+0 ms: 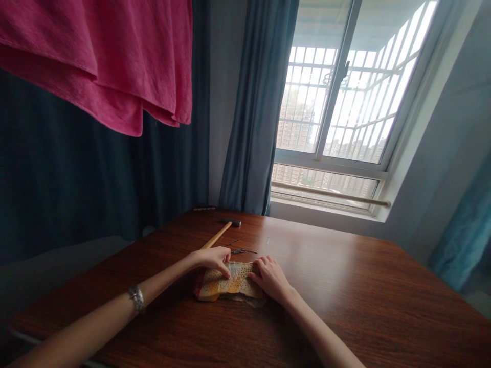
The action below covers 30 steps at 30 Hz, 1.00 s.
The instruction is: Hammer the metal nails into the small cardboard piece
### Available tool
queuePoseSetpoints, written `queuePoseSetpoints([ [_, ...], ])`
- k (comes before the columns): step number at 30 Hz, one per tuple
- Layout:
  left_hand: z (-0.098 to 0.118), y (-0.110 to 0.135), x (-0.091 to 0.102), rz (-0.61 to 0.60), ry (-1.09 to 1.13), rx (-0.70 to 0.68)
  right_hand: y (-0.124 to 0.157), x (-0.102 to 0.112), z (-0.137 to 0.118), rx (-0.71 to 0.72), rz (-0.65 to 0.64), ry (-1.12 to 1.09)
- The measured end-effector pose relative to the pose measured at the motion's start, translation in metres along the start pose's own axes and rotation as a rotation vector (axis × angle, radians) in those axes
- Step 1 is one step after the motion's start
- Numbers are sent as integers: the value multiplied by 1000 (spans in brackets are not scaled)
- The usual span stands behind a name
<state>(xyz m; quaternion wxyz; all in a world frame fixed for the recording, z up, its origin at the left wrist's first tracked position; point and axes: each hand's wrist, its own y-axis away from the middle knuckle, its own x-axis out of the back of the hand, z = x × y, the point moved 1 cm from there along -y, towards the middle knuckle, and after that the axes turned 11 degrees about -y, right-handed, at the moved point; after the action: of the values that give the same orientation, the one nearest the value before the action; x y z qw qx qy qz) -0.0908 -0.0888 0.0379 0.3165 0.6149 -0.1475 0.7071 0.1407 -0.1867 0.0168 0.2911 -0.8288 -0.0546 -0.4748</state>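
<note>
A flat, worn, cream-coloured slab (240,287) lies on the wooden table, covered in many small dark holes, with yellow patches and a reddish left end. Its material is unclear. My left hand (215,259) grips the far left part, thumb on the top face and fingers curled behind. On the right end, my right hand (270,276) is closed over the edge with bent fingers. Just beyond the slab are several dark nails (244,251). A hammer (218,235) with a wooden handle lies behind my left hand, its head pointing away from me.
The brown table (345,306) stretches out on both sides. A thin, light nail-like piece (268,240) lies farther back. Beyond the table are blue curtains (249,112) and a barred window (337,102). A pink cloth (126,66) hangs at upper left.
</note>
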Motion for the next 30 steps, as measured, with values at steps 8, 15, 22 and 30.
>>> queuePoseSetpoints([
  [8, 13, 8, 6, -41, 76, -68, 3, 0, -1, 11, -12, 19],
  [15, 12, 12, 3, -58, 299, -47, -7, 8, 6, -27, -77, -128],
  [22, 12, 15, 0, -253, 733, -74, -14, 27, -4, -34, -149, -339],
  [30, 22, 10, 10, -369, 895, -158, -11, 46, 1, -186, -197, -546],
])
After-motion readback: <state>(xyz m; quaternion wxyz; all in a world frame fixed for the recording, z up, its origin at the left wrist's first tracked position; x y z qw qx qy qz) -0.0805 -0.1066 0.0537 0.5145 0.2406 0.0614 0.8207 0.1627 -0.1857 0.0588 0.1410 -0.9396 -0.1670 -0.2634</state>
